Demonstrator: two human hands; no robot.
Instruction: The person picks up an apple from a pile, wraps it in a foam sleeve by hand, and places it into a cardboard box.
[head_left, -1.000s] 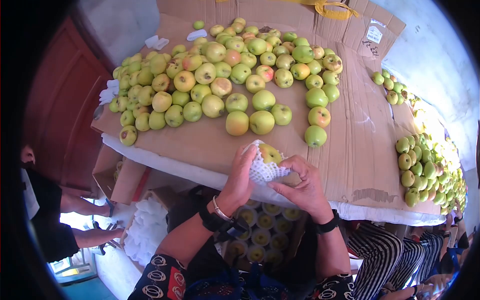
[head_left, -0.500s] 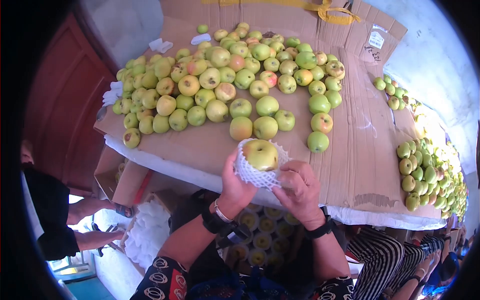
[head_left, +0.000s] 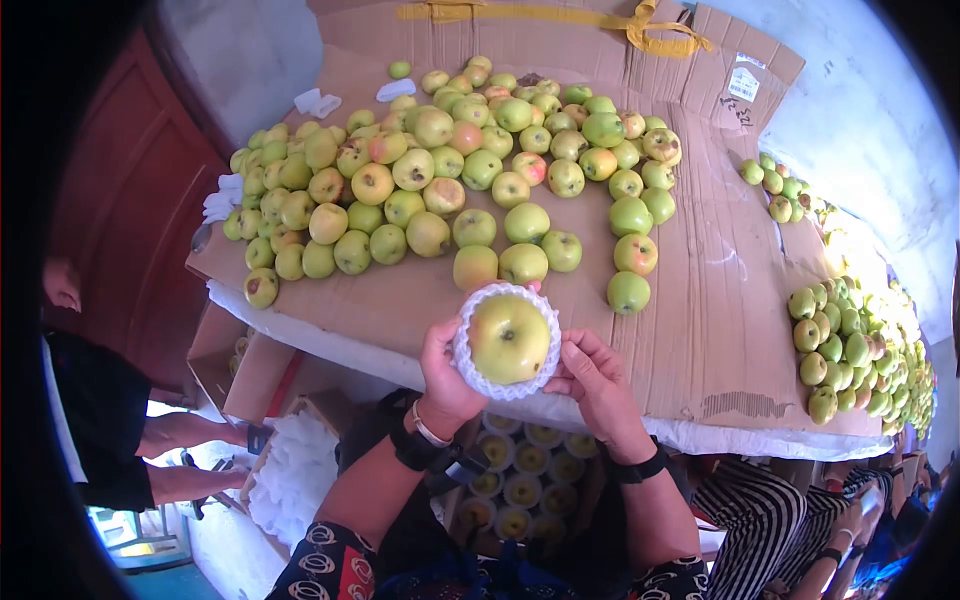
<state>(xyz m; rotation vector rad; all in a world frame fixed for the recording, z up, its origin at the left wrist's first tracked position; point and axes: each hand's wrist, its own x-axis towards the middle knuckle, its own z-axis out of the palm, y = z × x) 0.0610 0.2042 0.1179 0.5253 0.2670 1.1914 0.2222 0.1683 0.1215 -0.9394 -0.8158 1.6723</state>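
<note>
A yellow-green apple (head_left: 510, 338) sits in a white foam net (head_left: 505, 388) that wraps its sides, leaving its top bare toward me. My left hand (head_left: 447, 372) cups the netted apple from the left and below. On the other side, my right hand (head_left: 592, 378) pinches the net's right edge between thumb and fingers. Just beyond the hands, loose apples (head_left: 475, 268) lie on the cardboard-covered table (head_left: 400, 305). Below my hands, a box holds several netted apples (head_left: 522, 490) in rows.
A large pile of apples (head_left: 380, 180) covers the table's left and middle. Another pile (head_left: 840, 350) is at the right. White foam nets (head_left: 293, 465) fill a box at lower left. A person (head_left: 95, 430) stands at left; striped trousers (head_left: 755, 510) show at right.
The netted apple has tipped so its top faces me, and the net now sits evenly round it. My right hand has shifted slightly down along the net's right side.
</note>
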